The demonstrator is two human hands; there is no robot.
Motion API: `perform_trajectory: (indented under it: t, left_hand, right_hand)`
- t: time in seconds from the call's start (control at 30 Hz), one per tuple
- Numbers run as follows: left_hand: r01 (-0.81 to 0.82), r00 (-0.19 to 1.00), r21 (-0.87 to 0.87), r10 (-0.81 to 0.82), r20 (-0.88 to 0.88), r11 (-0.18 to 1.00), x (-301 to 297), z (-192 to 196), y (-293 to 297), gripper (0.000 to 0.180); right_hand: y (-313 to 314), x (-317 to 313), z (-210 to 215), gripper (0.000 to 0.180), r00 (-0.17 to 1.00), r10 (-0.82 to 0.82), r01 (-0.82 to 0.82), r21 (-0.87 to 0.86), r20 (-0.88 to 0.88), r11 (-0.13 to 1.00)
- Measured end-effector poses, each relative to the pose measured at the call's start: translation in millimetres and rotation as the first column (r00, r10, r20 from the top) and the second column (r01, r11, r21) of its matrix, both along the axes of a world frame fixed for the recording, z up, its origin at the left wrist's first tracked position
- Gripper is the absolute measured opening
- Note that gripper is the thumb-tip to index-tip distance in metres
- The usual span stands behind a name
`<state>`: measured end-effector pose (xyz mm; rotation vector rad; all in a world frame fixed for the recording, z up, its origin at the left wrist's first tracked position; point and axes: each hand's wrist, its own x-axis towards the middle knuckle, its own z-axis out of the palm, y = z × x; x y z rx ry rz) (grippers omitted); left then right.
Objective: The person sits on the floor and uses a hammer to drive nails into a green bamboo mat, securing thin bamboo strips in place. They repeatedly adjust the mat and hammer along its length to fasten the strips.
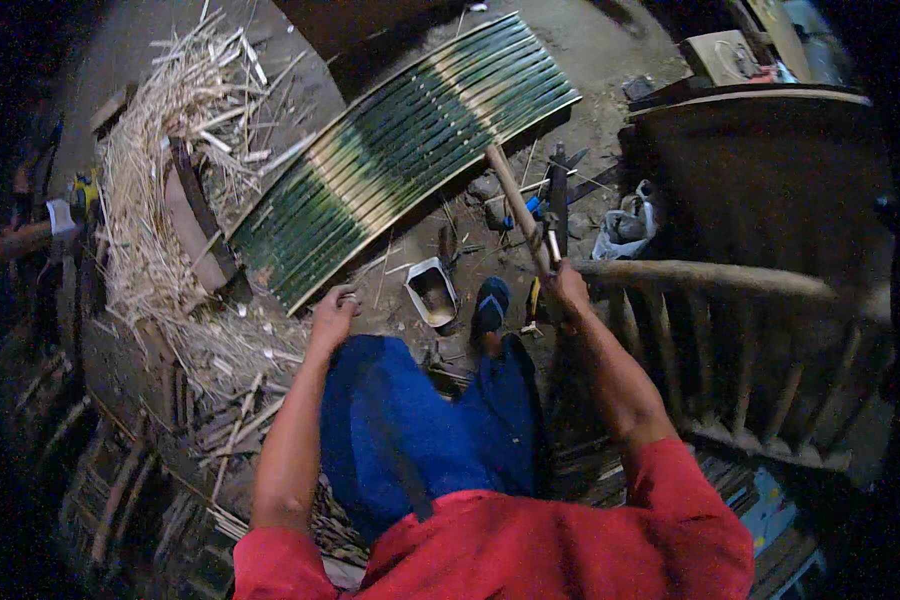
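Observation:
I sit in a red shirt and blue trousers, looking down at my knees. My right hand (568, 290) grips the lower end of a long wooden handle (515, 205) that slants up to the bundle of green and pale bamboo strips (410, 150). My left hand (332, 315) is closed at the near end of that bundle, fingers curled; what it holds is too small to tell. The strips lie side by side on the dirt floor, running diagonally from lower left to upper right.
A heap of pale bamboo shavings (170, 170) lies on the left. A small white container (432, 292) and hand tools (558, 190) sit on the ground ahead. A wooden railing (730, 290) stands at right, a crumpled bag (625, 228) beside it.

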<state>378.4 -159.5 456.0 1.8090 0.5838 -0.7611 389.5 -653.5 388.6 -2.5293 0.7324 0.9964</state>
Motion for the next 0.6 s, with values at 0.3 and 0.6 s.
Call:
perform_trajectory:
  t: [0.3,0.6]
  left_hand:
    - [0.408,0.897,0.395,-0.441,-0.007,0.823,-76.1,-195.2,-98.7,0.023]
    - [0.805,0.55,0.362,-0.819,-0.163,0.469,-121.9,-454.0,-172.7,0.024]
  right_hand:
    - [-22.5,-23.6,-113.9,0.042,0.977,0.206,-0.211,0.239,0.044,0.948]
    - [104.1,91.4,-250.7,0.034,0.63,0.605,-0.777,0.374,0.487,0.507]
